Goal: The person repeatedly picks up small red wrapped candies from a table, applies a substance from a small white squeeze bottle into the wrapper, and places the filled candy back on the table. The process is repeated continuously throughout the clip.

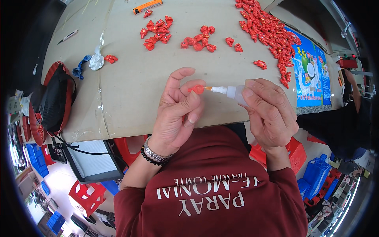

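Note:
My left hand (176, 106) pinches a small red figurine (196, 89) between thumb and fingers, above the table's near edge. In my right hand (270, 110) is a small translucent squeeze bottle (236, 94) with a white neck and a thin orange tip. The bottle lies almost level, its tip pointing left at the figurine; whether they touch I cannot tell. Beyond my hands lie two loose groups of the same red pieces, one group (157, 32) at the left and another group (198, 39) in the middle.
A large heap of red pieces (264, 29) covers the far right, beside a blue printed cardboard sheet (310, 71). An orange cylinder (147, 6) and a pen-like tool (68, 36) lie at the back. Crumpled white tissue (96, 60) and a black-red bag (57, 98) are on the left.

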Tool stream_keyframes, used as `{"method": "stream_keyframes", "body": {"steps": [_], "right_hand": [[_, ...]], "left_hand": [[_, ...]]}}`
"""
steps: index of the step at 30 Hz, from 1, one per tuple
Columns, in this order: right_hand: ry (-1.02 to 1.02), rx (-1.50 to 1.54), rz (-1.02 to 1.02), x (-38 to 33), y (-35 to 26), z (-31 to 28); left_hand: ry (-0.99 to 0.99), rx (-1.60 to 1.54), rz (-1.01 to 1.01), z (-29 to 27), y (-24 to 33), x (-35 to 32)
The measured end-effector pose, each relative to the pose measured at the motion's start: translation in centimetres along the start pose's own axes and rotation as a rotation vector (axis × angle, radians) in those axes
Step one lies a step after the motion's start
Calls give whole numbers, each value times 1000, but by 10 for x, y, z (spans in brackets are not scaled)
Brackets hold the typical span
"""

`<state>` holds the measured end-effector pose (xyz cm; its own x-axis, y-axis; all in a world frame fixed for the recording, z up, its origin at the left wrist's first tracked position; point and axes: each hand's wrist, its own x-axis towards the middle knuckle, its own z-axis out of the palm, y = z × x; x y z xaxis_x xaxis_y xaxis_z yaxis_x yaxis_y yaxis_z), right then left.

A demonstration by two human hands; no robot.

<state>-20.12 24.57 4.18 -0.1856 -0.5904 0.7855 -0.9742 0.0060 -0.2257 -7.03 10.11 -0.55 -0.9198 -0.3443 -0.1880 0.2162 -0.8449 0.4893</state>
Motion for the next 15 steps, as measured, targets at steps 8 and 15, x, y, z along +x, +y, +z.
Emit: {"method": "stream_keyframes", "body": {"steps": [8, 15], "right_hand": [[-50, 3, 53, -2, -3, -4], [-94, -14, 76, -1, -6, -8]], "left_hand": [[-5, 74, 85, 1, 1, -1], [4, 103, 101, 2, 2, -1]]}}
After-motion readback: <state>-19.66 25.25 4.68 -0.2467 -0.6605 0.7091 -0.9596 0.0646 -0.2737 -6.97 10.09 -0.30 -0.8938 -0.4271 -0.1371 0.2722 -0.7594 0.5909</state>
